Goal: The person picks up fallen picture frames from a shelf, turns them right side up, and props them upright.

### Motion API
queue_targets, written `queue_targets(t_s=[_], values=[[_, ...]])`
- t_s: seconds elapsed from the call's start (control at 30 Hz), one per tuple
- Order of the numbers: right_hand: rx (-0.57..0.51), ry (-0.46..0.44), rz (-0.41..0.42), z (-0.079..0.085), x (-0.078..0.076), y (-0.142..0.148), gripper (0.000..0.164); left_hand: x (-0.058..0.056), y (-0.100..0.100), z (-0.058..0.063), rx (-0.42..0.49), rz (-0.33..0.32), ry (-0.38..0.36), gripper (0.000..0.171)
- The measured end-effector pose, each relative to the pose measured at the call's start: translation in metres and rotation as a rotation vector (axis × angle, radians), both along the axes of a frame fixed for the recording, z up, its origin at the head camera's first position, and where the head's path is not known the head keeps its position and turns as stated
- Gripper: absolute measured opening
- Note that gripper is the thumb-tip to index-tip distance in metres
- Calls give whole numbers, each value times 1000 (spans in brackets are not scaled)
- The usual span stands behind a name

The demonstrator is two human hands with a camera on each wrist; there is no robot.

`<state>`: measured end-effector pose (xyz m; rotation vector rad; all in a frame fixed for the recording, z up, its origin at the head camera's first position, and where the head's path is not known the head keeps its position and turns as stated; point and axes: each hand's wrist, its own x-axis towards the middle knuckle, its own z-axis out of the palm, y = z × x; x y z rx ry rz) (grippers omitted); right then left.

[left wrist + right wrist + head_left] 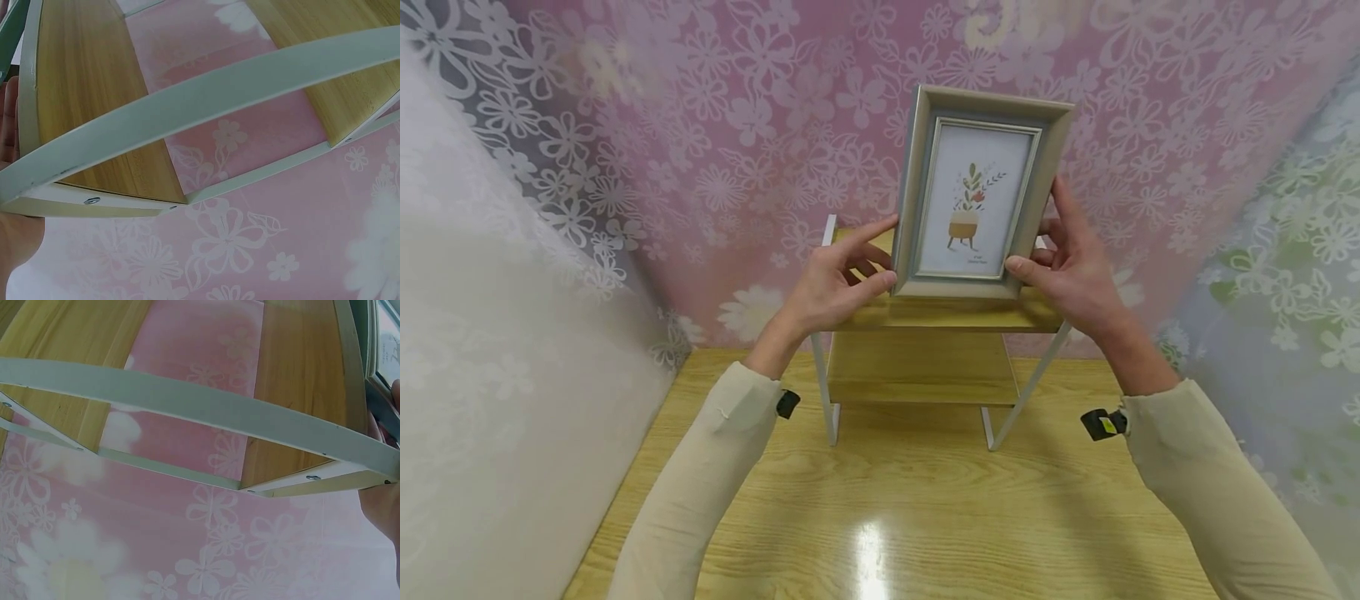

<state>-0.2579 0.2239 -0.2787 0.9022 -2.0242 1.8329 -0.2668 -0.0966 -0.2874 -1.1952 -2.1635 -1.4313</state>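
A picture frame [919, 187] with a wide beige-silver border stands tilted above the top board [880, 317] of a small two-tier shelf. Its print [977, 225] shows a plant in a footed pot. My left hand [827, 287] holds the frame's lower left side, index finger stretched to the edge and thumb at the corner. On the opposite side my right hand [1078, 275] grips it, thumb over the front border and other fingers partly hidden behind. In the right wrist view a strip of the frame [373, 350] shows beside the right hand [382, 509].
The shelf has a lower wooden board [921, 367] and white metal legs [822, 375]. In the left wrist view its side bar [206, 94] crosses the foreground. Floral curtains [737, 125] enclose the back and sides, above a wood-patterned floor [925, 483].
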Motion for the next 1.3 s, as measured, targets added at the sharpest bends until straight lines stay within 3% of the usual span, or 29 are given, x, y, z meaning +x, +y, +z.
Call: queue_targets(t_s=[0.17,0.33,0.7,1.3], values=[[11,6,33,1,0,0,99,1,-1,0,10,1,-40,67],[83,-1,16,1,2,0,100,0,-2,1,-2,12,-75,75],[178,12,2,4,3,-1,105,0,-4,1,-36,21,-71,81],[214,-30,-72,1,4,0,103,1,-1,2,-110,79,-107,83]])
